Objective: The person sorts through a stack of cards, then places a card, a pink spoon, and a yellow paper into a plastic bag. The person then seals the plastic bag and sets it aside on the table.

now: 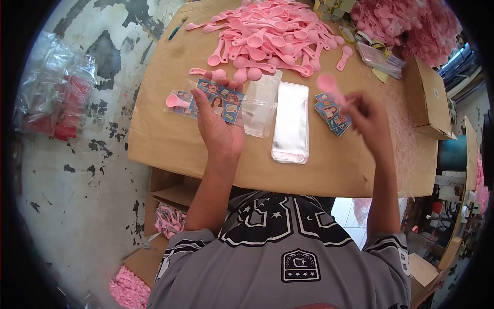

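Observation:
My left hand, palm up, grips a blue printed card inside a clear plastic bag, the thumb lying across its front. At the left end of that bag a pink measuring spoon shows. My right hand, a little blurred, pinches the handle of another pink measuring spoon. Below and beside this spoon lies a small stack of blue printed cards. Between my hands rest a stack of clear plastic bags and some loose clear bags.
A large heap of pink spoons covers the back of the brown table. A pen lies at the back left. Tape rolls and an open cardboard box are at the right. Bagged pink spoons stand behind.

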A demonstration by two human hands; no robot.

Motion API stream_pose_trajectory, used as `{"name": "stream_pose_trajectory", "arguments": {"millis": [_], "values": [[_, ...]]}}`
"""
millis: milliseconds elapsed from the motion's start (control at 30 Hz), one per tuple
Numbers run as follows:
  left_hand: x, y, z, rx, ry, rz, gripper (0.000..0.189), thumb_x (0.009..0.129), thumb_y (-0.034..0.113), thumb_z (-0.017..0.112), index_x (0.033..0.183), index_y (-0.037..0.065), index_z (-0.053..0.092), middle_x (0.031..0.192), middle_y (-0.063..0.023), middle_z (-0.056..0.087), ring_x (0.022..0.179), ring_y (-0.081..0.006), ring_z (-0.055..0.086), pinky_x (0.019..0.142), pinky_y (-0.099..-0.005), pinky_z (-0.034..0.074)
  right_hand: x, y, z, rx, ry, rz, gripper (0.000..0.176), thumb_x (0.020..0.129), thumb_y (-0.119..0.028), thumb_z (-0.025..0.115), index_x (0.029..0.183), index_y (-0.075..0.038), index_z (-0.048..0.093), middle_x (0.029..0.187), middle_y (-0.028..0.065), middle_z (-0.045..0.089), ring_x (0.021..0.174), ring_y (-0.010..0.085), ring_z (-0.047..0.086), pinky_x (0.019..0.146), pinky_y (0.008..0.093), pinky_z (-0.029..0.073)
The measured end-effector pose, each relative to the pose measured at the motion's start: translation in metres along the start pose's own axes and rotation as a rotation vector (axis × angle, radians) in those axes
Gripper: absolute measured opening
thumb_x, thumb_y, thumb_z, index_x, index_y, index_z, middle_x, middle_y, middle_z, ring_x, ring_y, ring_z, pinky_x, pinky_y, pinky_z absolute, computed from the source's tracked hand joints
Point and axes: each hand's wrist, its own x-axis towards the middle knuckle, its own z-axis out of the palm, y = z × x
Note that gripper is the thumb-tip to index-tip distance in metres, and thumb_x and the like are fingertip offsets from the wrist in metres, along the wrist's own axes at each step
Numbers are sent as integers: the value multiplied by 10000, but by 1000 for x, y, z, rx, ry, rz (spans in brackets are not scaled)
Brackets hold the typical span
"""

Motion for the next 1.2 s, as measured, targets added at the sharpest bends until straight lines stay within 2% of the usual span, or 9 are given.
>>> {"name": "stream_pose_trajectory", "arguments": {"millis": [167,367,667,767,867,967,1000,1100,1200], "values": [[-8,-22,18,-2,-126,-68,523,1078,473,570,1369,39,561,1172,-105,674,1094,-230,661,1134,-460,517,-59,-14,48,343,-224,189,179,1005,-144,716,1150,-40,722,899,-5,741,691,56,632,595,203,499],[-31,-42,31,73,-210,-230,559,1079,495,554,1405,41,544,1143,-73,666,1071,-206,667,1128,-465,522,-59,-18,72,728,-229,78,290,1017,-81,701,1282,17,637,1022,55,742,782,83,662,715,239,559],[-51,-51,31,-70,-204,-501,529,1100,477,526,1424,63,470,1075,-78,651,1013,-195,676,1019,-432,584,-52,-6,102,406,50,-23,286,938,-138,816,1093,-27,602,1022,12,677,869,50,626,666,229,500],[-47,-47,22,-68,-230,-529,497,1112,431,526,1426,50,473,1119,-104,660,1059,-218,680,1019,-435,585,-53,-11,111,384,175,-121,367,906,-122,833,1192,-55,614,1093,72,673,1000,128,640,711,274,527],[-47,-41,27,12,-196,-546,474,1120,379,530,1436,30,474,1228,-155,656,1155,-260,666,1050,-453,572,-52,-25,105,100,320,-496,412,847,-118,858,1223,-89,694,1273,151,667,1219,261,605,903,372,545],[-39,-36,27,-18,-136,-608,475,1124,353,522,1466,25,479,1359,-171,619,1261,-273,623,1119,-468,528,-50,-18,73,-184,69,-810,373,811,-124,857,1178,-124,789,1433,176,632,1367,365,525,1094,460,457],[-35,-34,23,-44,-157,-628,487,1127,353,512,1471,12,472,1446,-189,568,1341,-297,577,1151,-482,501,-54,-17,66,-87,3,-770,265,812,-127,839,1077,-144,842,1535,156,577,1416,366,505,1161,479,396],[-27,-27,21,-60,-168,-670,492,1126,353,510,1477,11,469,1491,-200,545,1384,-308,552,1163,-485,490,-50,-9,47,-43,64,-644,327,833,-140,821,1157,-184,826,1530,152,580,1430,376,494,1159,483,407],[-31,-27,27,-66,-206,-725,494,1120,350,521,1483,18,467,1489,-196,554,1378,-314,563,1156,-485,496,-41,-17,53,-392,156,-693,372,861,-95,778,1196,-253,806,1552,131,563,1456,387,469,1169,484,412]]}}
